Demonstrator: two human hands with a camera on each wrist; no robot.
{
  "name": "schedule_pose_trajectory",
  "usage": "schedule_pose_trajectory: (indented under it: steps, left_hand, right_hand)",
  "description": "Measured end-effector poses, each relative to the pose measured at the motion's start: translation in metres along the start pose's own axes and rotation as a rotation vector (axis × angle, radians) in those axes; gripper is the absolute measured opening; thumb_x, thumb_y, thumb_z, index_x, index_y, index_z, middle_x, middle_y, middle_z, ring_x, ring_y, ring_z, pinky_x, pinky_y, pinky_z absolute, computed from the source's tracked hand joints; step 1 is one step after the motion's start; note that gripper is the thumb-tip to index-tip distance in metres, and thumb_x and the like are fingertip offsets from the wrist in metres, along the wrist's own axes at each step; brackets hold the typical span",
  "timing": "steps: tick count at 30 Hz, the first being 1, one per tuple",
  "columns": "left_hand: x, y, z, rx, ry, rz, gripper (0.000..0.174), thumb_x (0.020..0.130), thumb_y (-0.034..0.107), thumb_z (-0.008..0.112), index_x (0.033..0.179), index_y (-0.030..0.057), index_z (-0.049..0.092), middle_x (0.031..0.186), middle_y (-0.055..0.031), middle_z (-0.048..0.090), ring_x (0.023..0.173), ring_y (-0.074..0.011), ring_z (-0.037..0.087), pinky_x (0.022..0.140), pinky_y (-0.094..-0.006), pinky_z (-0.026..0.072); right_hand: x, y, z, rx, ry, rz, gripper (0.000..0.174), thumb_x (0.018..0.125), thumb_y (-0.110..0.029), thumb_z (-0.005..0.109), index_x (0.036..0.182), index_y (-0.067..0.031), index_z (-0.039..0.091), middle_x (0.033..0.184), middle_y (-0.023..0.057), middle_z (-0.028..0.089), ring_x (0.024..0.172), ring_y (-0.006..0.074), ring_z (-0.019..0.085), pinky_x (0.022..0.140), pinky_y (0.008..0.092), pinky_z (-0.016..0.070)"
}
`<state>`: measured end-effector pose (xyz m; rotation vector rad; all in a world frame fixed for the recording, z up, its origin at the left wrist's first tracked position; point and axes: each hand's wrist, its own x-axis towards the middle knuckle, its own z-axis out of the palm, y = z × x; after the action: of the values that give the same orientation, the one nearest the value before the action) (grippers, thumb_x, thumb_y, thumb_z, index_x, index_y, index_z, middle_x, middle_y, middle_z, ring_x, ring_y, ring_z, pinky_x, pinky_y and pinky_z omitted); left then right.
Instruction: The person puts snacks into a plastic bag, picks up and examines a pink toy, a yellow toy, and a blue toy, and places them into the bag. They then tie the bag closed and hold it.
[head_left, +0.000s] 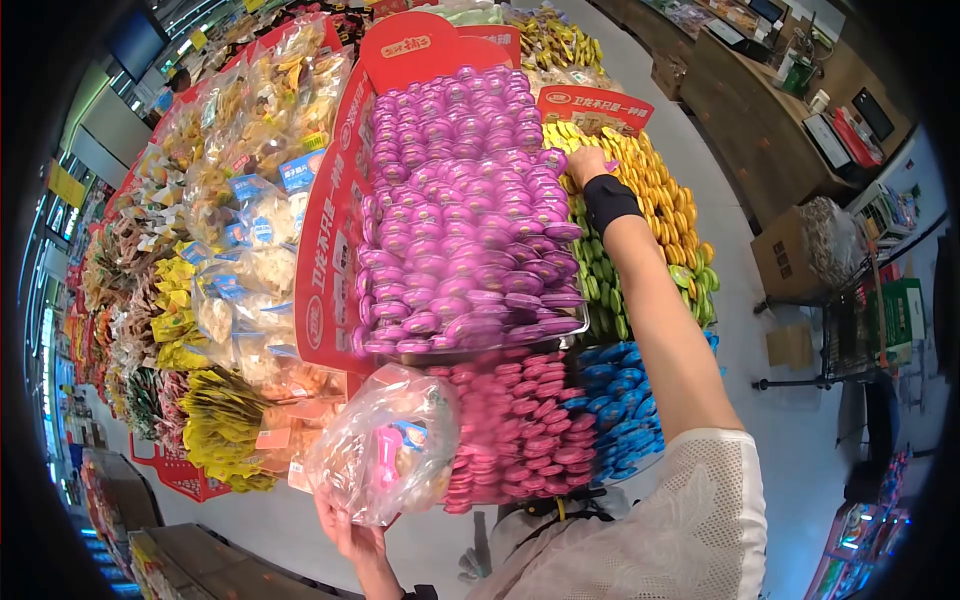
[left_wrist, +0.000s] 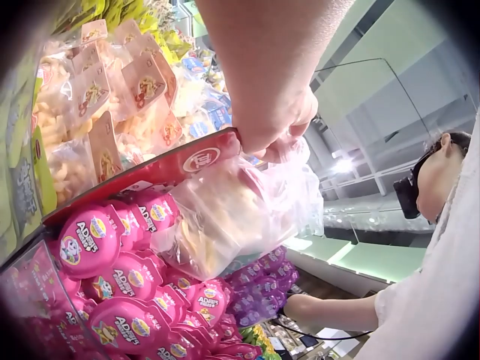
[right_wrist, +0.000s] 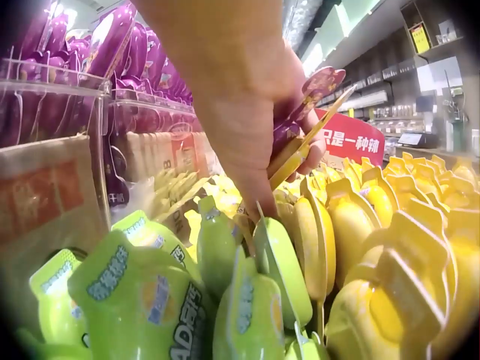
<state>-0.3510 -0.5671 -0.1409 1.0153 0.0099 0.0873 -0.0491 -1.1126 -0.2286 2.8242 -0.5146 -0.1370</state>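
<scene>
My left hand [head_left: 348, 535] grips a clear plastic bag [head_left: 425, 480] at the lower middle of the head view. Inside it show a pink bottle-shaped candy pack [head_left: 387, 455] and some blue-labelled packing. In the left wrist view the bag [left_wrist: 217, 225] hangs from the fingers over pink packs [left_wrist: 112, 244]. My right hand [head_left: 588, 165] reaches down into the yellow candy packs [head_left: 650, 185]. The right wrist view shows that hand [right_wrist: 244, 127] pinching a purple pack [right_wrist: 322, 81] and a yellow pack [right_wrist: 298, 159]; some fingertips are hidden among the packs.
Purple packs [head_left: 450, 220] are heaped in a raised clear bin in the middle. Green packs [head_left: 603, 285] and blue packs [head_left: 620, 395] stand at its right. A red sign board [head_left: 330, 220] divides them from bagged snacks [head_left: 270, 215]. A counter [head_left: 760, 100] lies beyond the aisle.
</scene>
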Motion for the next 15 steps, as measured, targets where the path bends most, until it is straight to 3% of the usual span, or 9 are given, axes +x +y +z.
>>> schedule_pose_trajectory:
  steps: [3,10,13,15]
  left_hand:
    - [-0.002,0.000,-0.003,0.018,0.006,-0.001,0.054,0.072,0.012,0.057,0.116,-0.0045,0.030,0.114,-0.0180,0.041,0.105,-0.0259,0.044,0.090,-0.0398,0.0390]
    - [-0.001,0.001,-0.001,-0.010,0.010,-0.007,0.050,0.073,0.010,0.055,0.115,-0.0038,0.032,0.116,-0.0175,0.041,0.106,-0.0261,0.044,0.090,-0.0401,0.0383]
    - [0.000,-0.003,-0.016,0.034,-0.075,0.008,0.058,0.077,0.013,0.050,0.125,-0.0023,0.022,0.123,-0.0191,0.034,0.110,-0.0300,0.041,0.090,-0.0433,0.0390]
    - [0.000,-0.005,-0.020,0.022,-0.105,0.006,0.057,0.077,0.013,0.050,0.125,-0.0025,0.023,0.123,-0.0187,0.034,0.110,-0.0296,0.041,0.091,-0.0427,0.0375]
  right_hand:
    - [-0.013,0.005,-0.012,0.005,-0.052,-0.011,0.024,0.064,-0.023,0.062,0.085,-0.0123,0.064,0.089,0.0081,0.062,0.085,0.0215,0.059,0.068,0.0323,0.0471]
    - [-0.026,0.024,-0.021,0.124,0.089,-0.241,0.031,0.059,-0.027,0.066,0.085,-0.0109,0.060,0.072,0.0088,0.060,0.072,0.0274,0.058,0.063,0.0361,0.0468]
    - [-0.027,0.036,-0.034,0.283,0.176,-0.272,0.045,0.057,-0.030,0.068,0.096,-0.0106,0.054,0.081,0.0104,0.058,0.079,0.0281,0.056,0.068,0.0377,0.0442]
    - [-0.038,0.047,-0.049,0.442,0.163,-0.239,0.051,0.059,-0.031,0.069,0.102,-0.0100,0.051,0.092,0.0128,0.056,0.088,0.0290,0.052,0.073,0.0378,0.0420]
